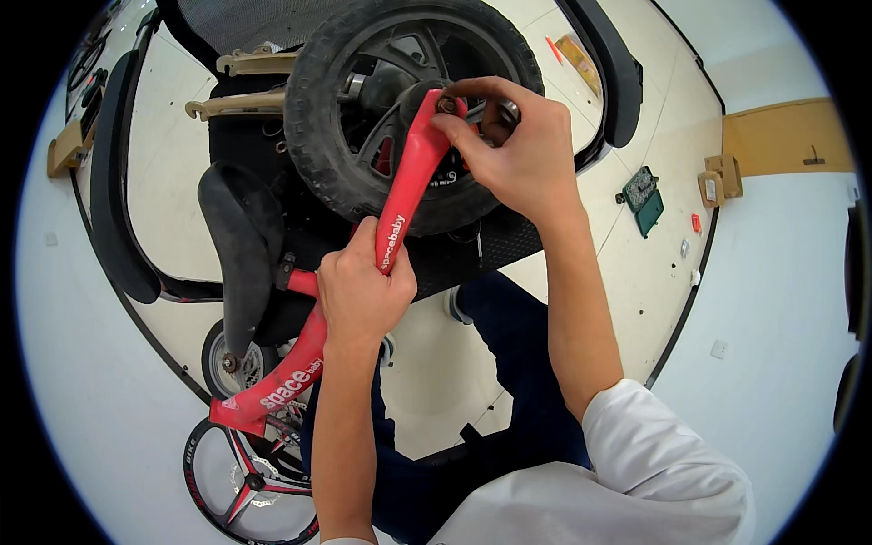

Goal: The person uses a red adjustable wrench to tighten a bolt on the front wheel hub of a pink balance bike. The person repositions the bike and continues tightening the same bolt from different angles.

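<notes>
My left hand [368,291] is closed around the red bicycle frame [295,368], gripping its rear arm near the middle. The thumb and forefinger of my right hand [518,145] pinch a brownish axle nut [446,105] at that arm's far end. Behind this end lies a small wheel [318,100] with a black knobby tyre, resting on a black chair seat [504,241]. To the left, a black saddle [241,236] is joined to the frame by a clamp. The remaining right fingers curl over the hub, partly hiding it.
Black chair armrests [118,182] flank the seat. A beige fork [241,104] lies left of the tyre. On the floor are a spoked wheel [245,495] at lower left, an open green tool case [647,204] and small cartons [722,177] at right.
</notes>
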Demonstrator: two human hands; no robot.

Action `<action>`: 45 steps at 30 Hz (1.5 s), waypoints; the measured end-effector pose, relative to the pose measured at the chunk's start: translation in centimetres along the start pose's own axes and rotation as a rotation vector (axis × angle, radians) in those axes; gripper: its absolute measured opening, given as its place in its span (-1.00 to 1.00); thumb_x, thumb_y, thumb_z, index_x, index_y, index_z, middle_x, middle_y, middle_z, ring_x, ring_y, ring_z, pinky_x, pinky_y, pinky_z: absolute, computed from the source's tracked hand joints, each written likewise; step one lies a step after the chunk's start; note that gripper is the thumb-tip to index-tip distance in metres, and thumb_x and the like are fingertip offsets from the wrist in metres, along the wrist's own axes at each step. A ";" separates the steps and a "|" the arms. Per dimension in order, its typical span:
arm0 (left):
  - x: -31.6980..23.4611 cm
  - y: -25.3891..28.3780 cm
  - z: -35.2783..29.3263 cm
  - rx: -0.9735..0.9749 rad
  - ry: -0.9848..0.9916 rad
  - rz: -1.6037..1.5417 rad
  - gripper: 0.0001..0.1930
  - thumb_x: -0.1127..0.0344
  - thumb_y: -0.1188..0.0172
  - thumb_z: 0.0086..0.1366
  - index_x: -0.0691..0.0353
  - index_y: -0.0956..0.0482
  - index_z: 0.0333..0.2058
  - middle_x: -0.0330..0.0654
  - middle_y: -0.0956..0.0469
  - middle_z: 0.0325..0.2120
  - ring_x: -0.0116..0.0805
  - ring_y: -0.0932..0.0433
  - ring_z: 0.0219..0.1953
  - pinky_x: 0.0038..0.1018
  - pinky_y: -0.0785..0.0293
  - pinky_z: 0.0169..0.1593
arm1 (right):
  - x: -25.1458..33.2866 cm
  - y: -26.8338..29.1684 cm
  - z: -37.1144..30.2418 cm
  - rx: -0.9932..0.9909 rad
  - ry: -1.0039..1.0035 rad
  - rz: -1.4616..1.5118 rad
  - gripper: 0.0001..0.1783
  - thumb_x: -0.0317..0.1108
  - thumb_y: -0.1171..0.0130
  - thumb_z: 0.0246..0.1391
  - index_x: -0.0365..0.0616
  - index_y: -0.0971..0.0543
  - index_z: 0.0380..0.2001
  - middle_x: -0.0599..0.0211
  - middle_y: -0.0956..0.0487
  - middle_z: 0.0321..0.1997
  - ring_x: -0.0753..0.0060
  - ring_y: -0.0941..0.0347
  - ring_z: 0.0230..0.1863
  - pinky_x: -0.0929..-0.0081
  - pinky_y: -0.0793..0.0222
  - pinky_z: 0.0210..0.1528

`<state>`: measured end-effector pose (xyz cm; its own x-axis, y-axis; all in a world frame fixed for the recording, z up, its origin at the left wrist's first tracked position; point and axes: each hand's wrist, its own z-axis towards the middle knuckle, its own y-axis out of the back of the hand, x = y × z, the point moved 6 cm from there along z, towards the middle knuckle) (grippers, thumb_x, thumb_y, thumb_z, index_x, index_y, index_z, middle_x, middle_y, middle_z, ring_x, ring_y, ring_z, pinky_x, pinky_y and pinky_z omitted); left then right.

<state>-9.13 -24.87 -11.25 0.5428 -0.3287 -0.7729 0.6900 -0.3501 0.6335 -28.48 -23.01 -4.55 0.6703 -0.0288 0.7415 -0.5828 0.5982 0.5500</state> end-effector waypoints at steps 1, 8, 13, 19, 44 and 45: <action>0.0 0.0 0.0 -0.001 -0.003 -0.003 -0.89 0.45 -0.20 0.14 0.29 -0.43 -0.47 0.06 -0.48 -0.70 0.15 -0.55 -0.59 -0.15 -0.43 -0.49 | 0.0 0.0 0.1 -0.004 -0.017 -0.044 -0.85 -0.43 -0.37 0.00 -0.20 -0.72 -0.31 0.52 -0.31 -0.76 0.77 -0.18 -0.72 0.71 -0.08 -0.62; 0.1 0.0 0.0 0.010 -0.005 0.005 -0.89 0.45 -0.20 0.13 0.28 -0.43 -0.47 0.07 -0.48 -0.70 0.16 -0.55 -0.59 -0.15 -0.44 -0.48 | 0.9 0.0 0.2 0.037 0.111 -0.068 -0.84 -0.47 -0.34 0.01 -0.30 -0.68 -0.31 0.19 -0.58 -0.63 0.44 -0.52 -0.63 0.54 -0.42 -0.49; 0.1 0.0 -0.1 0.008 -0.006 -0.009 -0.89 0.44 -0.20 0.13 0.28 -0.43 -0.46 0.07 -0.48 -0.69 0.16 -0.55 -0.58 -0.14 -0.44 -0.48 | 0.1 0.6 0.3 0.038 -0.017 -0.074 -0.80 -0.37 -0.40 -0.02 -0.24 -0.71 -0.32 0.43 -0.34 -0.72 0.66 -0.19 -0.69 0.63 -0.11 -0.59; 0.0 0.0 0.0 0.000 -0.014 0.001 -0.89 0.45 -0.20 0.13 0.29 -0.43 -0.47 0.06 -0.47 -0.70 0.16 -0.56 -0.58 -0.15 -0.44 -0.49 | -0.1 0.4 0.3 -0.014 -0.029 -0.089 -0.77 -0.32 -0.44 -0.06 -0.21 -0.72 -0.34 0.55 -0.24 -0.75 0.75 -0.08 -0.70 0.68 0.02 -0.61; 0.1 0.0 0.0 0.018 0.016 0.004 -0.89 0.43 -0.19 0.14 0.28 -0.43 -0.46 0.08 -0.49 -0.68 0.19 -0.55 -0.55 -0.10 -0.42 -0.47 | 0.0 0.2 0.5 0.053 -0.024 -0.118 -0.79 -0.38 -0.40 -0.02 -0.16 -0.74 -0.26 0.48 -0.30 -0.71 0.71 -0.15 -0.69 0.68 -0.08 -0.60; 0.1 0.0 0.0 0.019 0.017 -0.001 -0.89 0.42 -0.19 0.14 0.28 -0.43 -0.46 0.08 -0.49 -0.68 0.19 -0.55 -0.55 -0.10 -0.42 -0.47 | 0.0 0.2 0.5 0.042 -0.003 -0.098 -0.79 -0.38 -0.40 -0.02 -0.16 -0.73 -0.26 0.48 -0.30 -0.71 0.71 -0.15 -0.69 0.67 -0.07 -0.60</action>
<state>-9.10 -24.87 -11.32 0.5500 -0.3136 -0.7741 0.6817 -0.3669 0.6330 -28.80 -23.30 -4.29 0.7236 -0.0876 0.6846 -0.5333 0.5586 0.6353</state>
